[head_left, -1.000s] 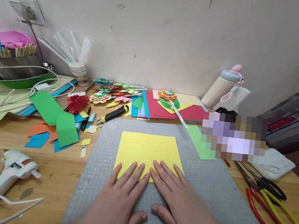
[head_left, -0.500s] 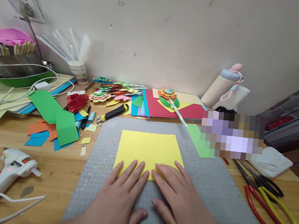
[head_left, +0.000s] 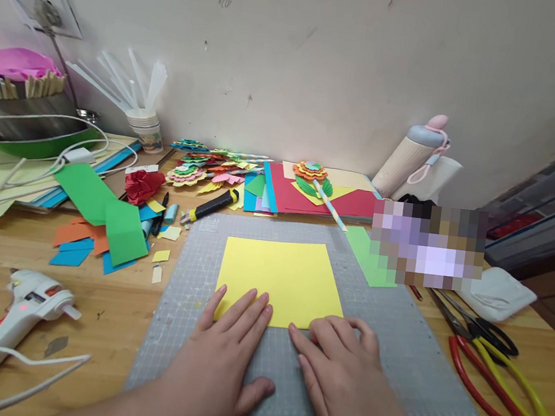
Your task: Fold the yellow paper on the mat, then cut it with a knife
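A sheet of yellow paper (head_left: 275, 271) lies flat on the grey cutting mat (head_left: 183, 331). My left hand (head_left: 227, 342) is open, its spread fingers resting on the sheet's lower left part and its thumb over the mat. At the lower right edge of the sheet is my right hand (head_left: 339, 368), with the index finger stretched out to the edge and the other fingers bent. Nothing shows in its grasp. A light green paper strip (head_left: 369, 258) lies on the mat to the right of the yellow sheet.
A white glue gun (head_left: 25, 313) lies at left, near green paper pieces (head_left: 124, 234). Scissors with red and yellow handles (head_left: 488, 379) lie at right. Behind the mat are a utility knife (head_left: 212, 206), a paper flower (head_left: 311, 172) and a leaning bottle (head_left: 408, 159).
My right hand's fingers have drawn back from the sheet and bent, leaving the index finger at its lower edge. My left hand stays flat on the paper. The view has shifted slightly.
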Available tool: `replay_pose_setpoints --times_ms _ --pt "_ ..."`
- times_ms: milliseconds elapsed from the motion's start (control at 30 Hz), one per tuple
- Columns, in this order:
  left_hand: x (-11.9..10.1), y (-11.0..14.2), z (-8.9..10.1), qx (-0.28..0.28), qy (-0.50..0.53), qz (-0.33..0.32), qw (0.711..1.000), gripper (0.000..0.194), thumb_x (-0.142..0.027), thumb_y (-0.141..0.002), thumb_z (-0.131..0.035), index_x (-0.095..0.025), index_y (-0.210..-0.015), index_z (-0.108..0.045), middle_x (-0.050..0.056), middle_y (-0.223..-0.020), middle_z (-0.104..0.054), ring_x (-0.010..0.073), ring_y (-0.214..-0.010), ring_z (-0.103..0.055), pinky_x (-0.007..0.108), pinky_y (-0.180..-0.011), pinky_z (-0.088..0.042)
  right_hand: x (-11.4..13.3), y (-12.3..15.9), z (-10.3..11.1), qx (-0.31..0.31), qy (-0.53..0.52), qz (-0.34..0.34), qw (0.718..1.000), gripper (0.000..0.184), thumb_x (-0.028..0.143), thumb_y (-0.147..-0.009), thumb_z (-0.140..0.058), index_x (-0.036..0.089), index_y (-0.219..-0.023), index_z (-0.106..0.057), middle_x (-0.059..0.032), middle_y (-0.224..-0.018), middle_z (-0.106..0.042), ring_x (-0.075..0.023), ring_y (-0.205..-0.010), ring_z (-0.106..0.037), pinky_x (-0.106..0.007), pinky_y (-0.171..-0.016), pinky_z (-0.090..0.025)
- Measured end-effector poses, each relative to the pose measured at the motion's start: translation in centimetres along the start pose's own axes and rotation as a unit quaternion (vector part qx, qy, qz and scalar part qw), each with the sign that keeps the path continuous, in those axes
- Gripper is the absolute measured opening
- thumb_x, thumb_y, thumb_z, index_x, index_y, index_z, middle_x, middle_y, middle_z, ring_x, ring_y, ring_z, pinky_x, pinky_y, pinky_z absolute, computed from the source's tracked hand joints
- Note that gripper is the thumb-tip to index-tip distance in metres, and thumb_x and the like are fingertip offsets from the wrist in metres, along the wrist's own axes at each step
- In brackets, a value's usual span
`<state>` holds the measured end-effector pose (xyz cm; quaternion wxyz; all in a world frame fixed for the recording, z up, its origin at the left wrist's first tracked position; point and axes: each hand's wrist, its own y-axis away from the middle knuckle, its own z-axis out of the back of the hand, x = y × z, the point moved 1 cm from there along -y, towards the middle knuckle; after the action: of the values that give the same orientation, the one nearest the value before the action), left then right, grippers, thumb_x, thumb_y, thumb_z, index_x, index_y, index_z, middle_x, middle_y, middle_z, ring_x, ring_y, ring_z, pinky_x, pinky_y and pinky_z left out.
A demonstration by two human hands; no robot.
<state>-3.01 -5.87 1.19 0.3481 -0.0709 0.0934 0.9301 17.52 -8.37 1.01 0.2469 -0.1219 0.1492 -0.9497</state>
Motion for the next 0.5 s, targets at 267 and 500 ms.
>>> replay_pose_setpoints --times_ms 267,500 --pt "0.1 -0.1 0.0 -0.028 -0.01 -0.005 1.0 0.071 -0.055 -0.088 -0.047 -0.021 -0.148 -0.029 0.005 -0.154 -0.028 0.0264 -0.142 -0.026 0.052 -0.117 0.002 -3.4 3.1 1.8 -0.013 0.071 -0.08 0.994 0.028 0.021 -0.09 -0.043 0.025 -0.104 -0.067 -0.002 -0.083 -0.062 -0.0211 -0.082 -0.057 -0.045 -0.081 -0.03" --pt "-0.7 -0.3 0.7 -0.035 -0.011 -0.007 0.999 0.062 -0.052 -0.089 -0.048 -0.028 -0.145 -0.036 0.01 -0.149 -0.039 0.0318 -0.14 -0.029 0.06 -0.113 -0.007 -4.0 3.8 1.8 0.005 0.094 -0.074 0.993 0.032 0.025 -0.094 -0.038 0.021 -0.114 -0.064 -0.0092 -0.101 -0.063 -0.0248 -0.094 -0.057 -0.048 -0.087 -0.03"
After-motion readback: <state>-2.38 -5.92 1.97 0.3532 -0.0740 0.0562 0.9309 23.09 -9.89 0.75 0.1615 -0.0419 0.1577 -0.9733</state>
